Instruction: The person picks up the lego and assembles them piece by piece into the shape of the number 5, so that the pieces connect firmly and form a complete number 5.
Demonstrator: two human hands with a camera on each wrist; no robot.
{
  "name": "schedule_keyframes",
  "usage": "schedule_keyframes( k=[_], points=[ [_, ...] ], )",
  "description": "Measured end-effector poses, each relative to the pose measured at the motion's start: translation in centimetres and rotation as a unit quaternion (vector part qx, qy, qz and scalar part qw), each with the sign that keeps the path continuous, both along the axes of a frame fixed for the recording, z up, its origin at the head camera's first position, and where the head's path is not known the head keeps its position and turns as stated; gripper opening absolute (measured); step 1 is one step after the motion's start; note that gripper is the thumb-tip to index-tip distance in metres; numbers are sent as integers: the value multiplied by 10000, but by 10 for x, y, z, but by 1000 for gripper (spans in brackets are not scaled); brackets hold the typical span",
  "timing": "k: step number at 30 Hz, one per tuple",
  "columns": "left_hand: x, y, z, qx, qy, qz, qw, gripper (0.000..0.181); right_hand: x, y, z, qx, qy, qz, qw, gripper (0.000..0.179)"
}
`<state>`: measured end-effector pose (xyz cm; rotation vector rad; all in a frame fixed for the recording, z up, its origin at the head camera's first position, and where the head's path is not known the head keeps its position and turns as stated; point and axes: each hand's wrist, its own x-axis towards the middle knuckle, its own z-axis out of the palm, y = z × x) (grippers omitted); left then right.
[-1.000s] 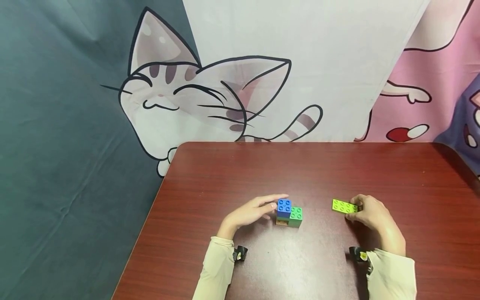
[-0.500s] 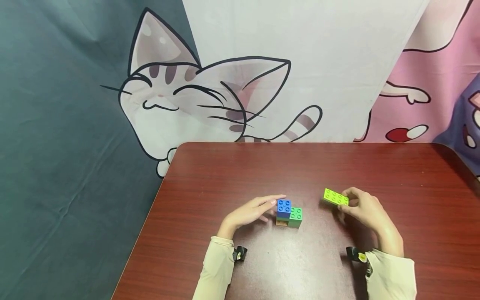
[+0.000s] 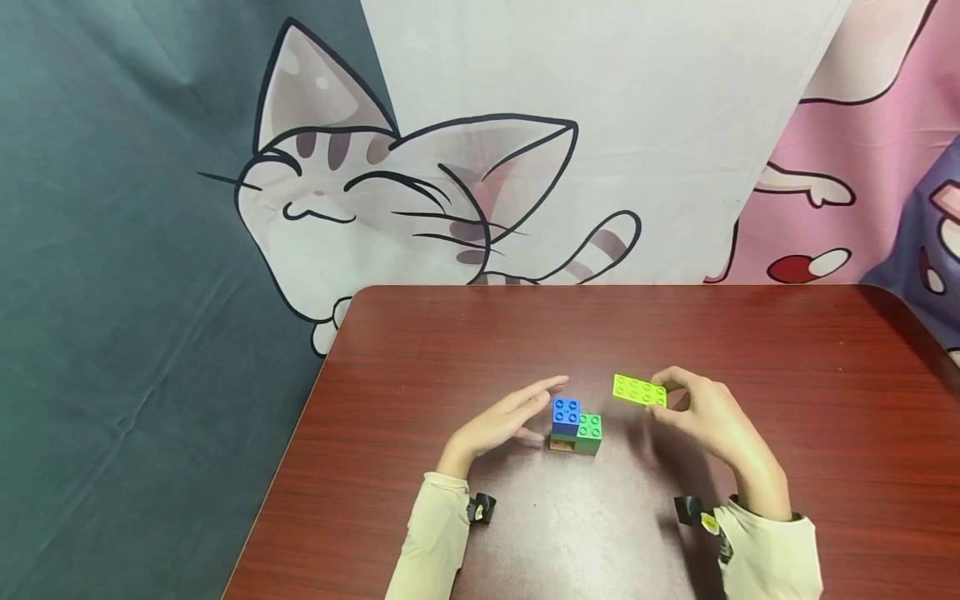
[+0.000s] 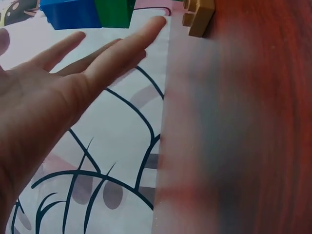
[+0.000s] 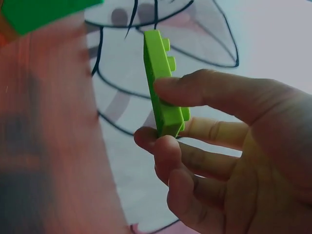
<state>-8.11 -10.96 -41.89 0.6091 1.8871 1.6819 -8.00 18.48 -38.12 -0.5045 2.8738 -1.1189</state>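
Observation:
A lime-green toy building brick, two studs wide and longer than the others, is pinched by my right hand above the table. In the right wrist view the thumb presses one side of the lime brick, and fingertips support its lower end. Left of it stands a small stack: a blue brick on top, a green brick on the right, and a tan brick low down. My left hand lies beside the stack with fingers extended, apparently clear of the blue brick.
The dark red wooden table has its far edge against a hanging cloth printed with a cartoon cat. Dark camera mounts sit at both wrists, including one near the left sleeve.
My right hand has lifted the lime brick and carried it left, closer to the stack. My left fingers have drawn slightly away from the blue brick. The stack stays in place.

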Motion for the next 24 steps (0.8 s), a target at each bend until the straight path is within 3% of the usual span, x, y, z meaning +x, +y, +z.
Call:
schedule_keyframes(
  k=[7,15,24],
  points=[
    [-1,6,-2,24,158,-95,9998,45,7,-15,9,80,158,247,9995,31],
    [-3,12,2,446,814,-42,9957,47,10,-22,21,136,241,230,9994,29],
    [-3,8,-6,896,212,-253,9954,56,15,-37,23,-61,343,629,9974,28]
  ],
)
